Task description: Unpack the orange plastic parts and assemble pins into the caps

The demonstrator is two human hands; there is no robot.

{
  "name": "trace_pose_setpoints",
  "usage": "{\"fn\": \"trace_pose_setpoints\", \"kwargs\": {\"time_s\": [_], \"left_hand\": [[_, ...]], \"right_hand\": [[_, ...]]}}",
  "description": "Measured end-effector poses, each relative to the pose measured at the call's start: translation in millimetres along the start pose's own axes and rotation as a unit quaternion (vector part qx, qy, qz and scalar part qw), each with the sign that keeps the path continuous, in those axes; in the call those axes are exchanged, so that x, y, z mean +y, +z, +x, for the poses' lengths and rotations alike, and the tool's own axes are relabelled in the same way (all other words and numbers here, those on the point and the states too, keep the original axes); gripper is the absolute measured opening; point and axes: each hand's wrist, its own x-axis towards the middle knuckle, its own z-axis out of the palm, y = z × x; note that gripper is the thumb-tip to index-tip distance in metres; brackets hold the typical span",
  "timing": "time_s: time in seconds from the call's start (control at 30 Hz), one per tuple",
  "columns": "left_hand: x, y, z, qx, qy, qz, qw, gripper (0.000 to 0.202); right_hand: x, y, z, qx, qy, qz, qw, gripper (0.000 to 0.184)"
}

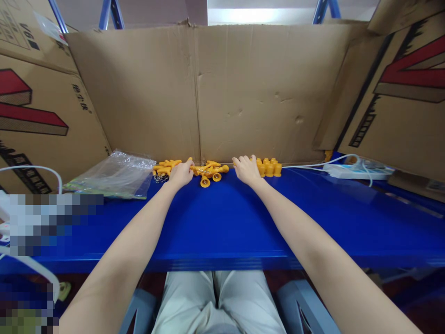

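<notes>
Both my arms reach far across a blue table (pixel 222 222) to its back edge. My left hand (pixel 181 173) rests with curled fingers on a loose pile of orange plastic pieces (pixel 208 170); it pinches one of them. My right hand (pixel 246 169) lies with fingers bent beside a tidy cluster of upright orange caps (pixel 269 167), touching the nearest ones. Two orange pieces with round ends lie just in front of the pile.
A clear plastic bag (pixel 114 174) lies left of the pile. A white power strip (pixel 354 171) with cables sits at the right. Cardboard walls (pixel 222 93) close in the back and both sides. White cables run at the left edge.
</notes>
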Motion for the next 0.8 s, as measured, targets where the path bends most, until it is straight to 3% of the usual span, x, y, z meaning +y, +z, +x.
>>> {"fn": "trace_pose_setpoints", "kwargs": {"time_s": [0.17, 0.43, 0.8], "left_hand": [[-5.3, -2.9, -1.4, 0.056, -0.040, -0.033, 0.997, 0.039], [-31.7, 10.6, 2.7, 0.115, -0.042, -0.057, 0.991, 0.048], [-48.2, 21.8, -0.6, 0.068, -0.124, -0.044, 0.989, 0.050]], "right_hand": [[5.1, 5.3, -0.6, -0.013, 0.035, -0.003, 0.999, 0.029], [14.9, 15.5, -0.9, -0.067, 0.056, -0.008, 0.996, 0.025], [28.8, 27.0, -8.7, -0.071, 0.109, -0.008, 0.991, 0.045]]}}
